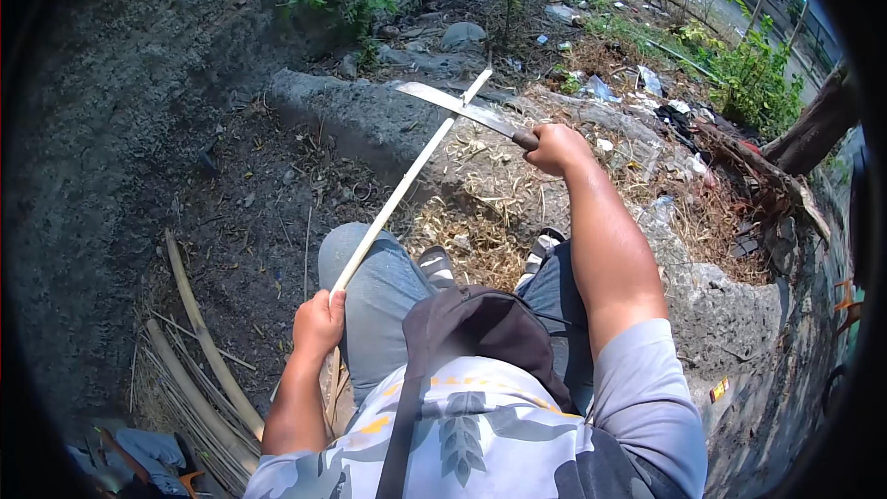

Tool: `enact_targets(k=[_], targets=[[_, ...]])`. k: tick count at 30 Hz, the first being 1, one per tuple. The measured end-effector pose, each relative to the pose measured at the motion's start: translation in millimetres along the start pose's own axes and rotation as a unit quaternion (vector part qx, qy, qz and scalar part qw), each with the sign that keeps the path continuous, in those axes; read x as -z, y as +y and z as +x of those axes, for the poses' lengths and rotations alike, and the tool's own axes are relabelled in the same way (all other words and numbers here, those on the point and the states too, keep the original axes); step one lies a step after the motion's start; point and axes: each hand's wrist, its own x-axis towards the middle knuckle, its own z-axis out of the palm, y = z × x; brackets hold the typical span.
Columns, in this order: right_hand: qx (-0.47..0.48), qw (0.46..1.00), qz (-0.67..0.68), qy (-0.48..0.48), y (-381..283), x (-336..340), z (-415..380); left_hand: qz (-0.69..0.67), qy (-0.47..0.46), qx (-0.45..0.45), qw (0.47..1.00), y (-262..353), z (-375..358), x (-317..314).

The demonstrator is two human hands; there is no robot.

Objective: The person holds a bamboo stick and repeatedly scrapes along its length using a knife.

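My left hand [319, 322] is closed around the lower end of a long pale strip that looks like split bamboo [399, 192]. The strip slants up and away to the right, passing over my left knee. In my right hand [559, 150] is the dark handle of a machete [494, 118], gripped with the fingers wrapped round. Its broad blade points left and crosses the strip near the far end, apparently touching it. Pale shavings [499, 189] lie on the ground beneath and beyond my feet.
A bundle of bamboo lengths [199, 379] lies to my left. A rough wall [120, 120] rises on the left, and a concrete ledge [342, 115] stands ahead. Litter, dry grass and a tree trunk [818, 125] are on the right. A black bag [480, 328] rests on my lap.
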Motion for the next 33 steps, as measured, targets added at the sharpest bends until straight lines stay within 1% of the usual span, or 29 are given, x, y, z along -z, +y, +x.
enact_targets(k=[2,3,6,9,10,12,13,16,17,18,19,20,21,22,24,26,28,29,33], targets=[[-0.009,1.000,-0.005,0.004,-15,7,-9,-0.017,0.001,-0.004,1.000,-3,1,-2],[-0.001,1.000,0.019,0.014,-21,7,-12,-0.023,-0.003,-0.006,1.000,-5,-1,-4],[0.060,0.995,0.075,-0.027,-41,18,-21,-0.038,0.020,-0.012,0.999,-11,-1,-14],[0.167,0.980,0.023,-0.109,-59,7,-20,-0.057,0.033,-0.013,0.998,-9,-3,-15],[0.176,0.976,-0.003,-0.127,-70,13,-32,-0.047,0.031,-0.013,0.998,-9,-3,-14],[0.224,0.966,-0.053,-0.119,-81,7,-38,-0.026,0.026,-0.013,0.999,-10,-2,-12],[0.233,0.962,-0.074,-0.119,-86,9,-39,-0.031,0.025,-0.012,0.999,-10,-2,-13],[0.270,0.957,-0.088,-0.063,-78,17,-32,-0.053,0.019,-0.010,0.998,-14,-3,-13],[0.271,0.960,-0.058,-0.045,-63,13,-24,-0.072,0.019,-0.007,0.997,-14,-3,-15],[0.229,0.972,-0.031,-0.034,-50,15,-22,-0.091,0.021,-0.003,0.996,-15,-3,-15],[0.161,0.986,-0.035,-0.023,-39,13,-14,-0.092,0.014,-0.004,0.996,-17,-4,-15],[0.068,0.998,-0.007,0.003,-27,12,-8,-0.094,0.009,-0.005,0.996,-19,-3,-14],[0.001,0.998,0.043,0.055,-12,7,-1,-0.097,0.005,-0.006,0.995,-20,-2,-14],[-0.066,0.991,0.089,0.075,-4,8,4,-0.081,0.005,-0.013,0.997,-17,1,-13],[-0.074,0.989,0.128,0.019,16,-1,12,-0.047,0.001,-0.024,0.999,-12,3,-8],[-0.061,0.991,0.122,-0.012,28,-11,20,-0.034,-0.010,-0.017,0.999,-10,1,-2],[-0.068,0.991,0.110,-0.041,16,0,15,-0.034,-0.015,-0.019,0.999,-8,3,-4],[-0.063,0.991,0.117,-0.020,8,3,9,-0.039,-0.014,-0.020,0.999,-9,3,-5],[-0.037,0.978,0.205,-0.022,-14,5,9,-0.041,-0.004,-0.017,0.999,-13,0,-10]])
